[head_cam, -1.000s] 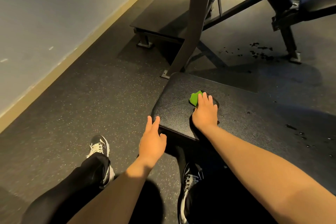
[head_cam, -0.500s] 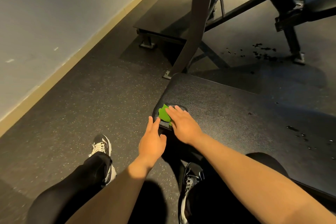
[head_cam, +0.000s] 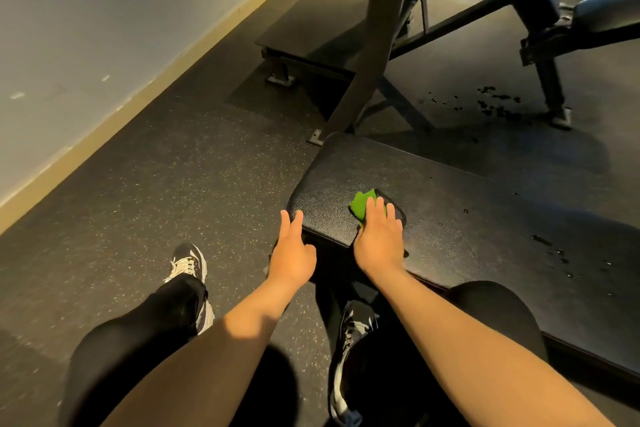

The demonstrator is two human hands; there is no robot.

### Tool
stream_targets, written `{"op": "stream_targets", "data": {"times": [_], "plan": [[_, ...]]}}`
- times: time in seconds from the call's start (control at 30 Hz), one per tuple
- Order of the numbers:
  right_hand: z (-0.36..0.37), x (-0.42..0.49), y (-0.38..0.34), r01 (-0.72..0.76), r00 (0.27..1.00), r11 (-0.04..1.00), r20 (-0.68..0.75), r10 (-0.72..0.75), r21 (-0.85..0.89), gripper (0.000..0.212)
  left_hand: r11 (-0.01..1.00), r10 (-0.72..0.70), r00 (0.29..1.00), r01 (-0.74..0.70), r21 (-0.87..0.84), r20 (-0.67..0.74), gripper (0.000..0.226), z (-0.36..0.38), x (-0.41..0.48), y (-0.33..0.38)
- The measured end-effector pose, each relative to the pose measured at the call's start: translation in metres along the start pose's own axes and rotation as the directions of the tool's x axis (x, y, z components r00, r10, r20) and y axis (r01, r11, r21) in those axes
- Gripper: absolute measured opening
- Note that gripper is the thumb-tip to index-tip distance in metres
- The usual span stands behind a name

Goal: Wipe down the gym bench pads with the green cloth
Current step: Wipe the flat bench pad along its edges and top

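A black textured bench pad [head_cam: 450, 211] runs from the centre to the lower right. The green cloth [head_cam: 362, 205] lies on its near left end, mostly hidden under my right hand [head_cam: 379, 241], which presses it flat with straight fingers. My left hand [head_cam: 292, 253] rests with extended fingers against the pad's near left corner edge and holds nothing. Small wet drops speckle the pad's right part.
A slanted metal upright [head_cam: 367, 55] stands just beyond the pad. A low black platform [head_cam: 311, 35] lies behind it, a blue-padded bench frame [head_cam: 540, 28] at the upper right. The wall [head_cam: 104, 28] runs along the left. My legs and sneakers are below.
My right hand slid the green cloth from the pad's near left corner back to the right. My left hand stayed at the corner edge.
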State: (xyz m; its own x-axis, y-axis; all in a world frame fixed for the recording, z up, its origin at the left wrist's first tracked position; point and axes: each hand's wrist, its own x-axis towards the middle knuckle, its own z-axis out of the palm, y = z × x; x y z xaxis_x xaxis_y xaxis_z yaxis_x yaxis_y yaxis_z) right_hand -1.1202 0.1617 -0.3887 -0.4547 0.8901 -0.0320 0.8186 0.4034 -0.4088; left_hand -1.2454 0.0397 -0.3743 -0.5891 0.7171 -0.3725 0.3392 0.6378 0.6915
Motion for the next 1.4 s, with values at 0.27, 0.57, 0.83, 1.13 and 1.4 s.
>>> {"op": "stream_targets", "data": {"times": [0.27,0.57,0.83,1.13,1.4], "plan": [[0.019,-0.031,-0.020,0.359,0.930,0.933,0.097,-0.355,-0.030,0.068,0.998,0.061,0.998,-0.060,-0.017,0.033,0.074,-0.004,-0.004,-0.011],[0.002,-0.031,0.024,0.066,0.992,0.997,-0.107,-0.069,-0.037,0.059,0.994,0.088,0.994,-0.083,-0.071,0.065,0.070,0.004,-0.016,-0.019],[0.009,-0.064,-0.016,0.182,0.983,0.968,-0.014,-0.182,0.171,0.052,0.831,-0.115,0.991,0.136,-0.540,0.072,0.039,0.024,-0.045,-0.010],[0.005,-0.076,-0.027,0.189,0.896,0.867,0.280,-0.344,0.461,0.042,0.466,-0.281,0.947,0.276,-0.841,0.155,0.024,0.029,-0.039,-0.003],[-0.019,-0.054,0.009,0.069,0.988,0.996,0.140,-0.060,-0.060,0.057,0.609,-0.352,0.887,-0.027,-0.793,-0.300,0.007,0.005,-0.008,-0.006]]}}
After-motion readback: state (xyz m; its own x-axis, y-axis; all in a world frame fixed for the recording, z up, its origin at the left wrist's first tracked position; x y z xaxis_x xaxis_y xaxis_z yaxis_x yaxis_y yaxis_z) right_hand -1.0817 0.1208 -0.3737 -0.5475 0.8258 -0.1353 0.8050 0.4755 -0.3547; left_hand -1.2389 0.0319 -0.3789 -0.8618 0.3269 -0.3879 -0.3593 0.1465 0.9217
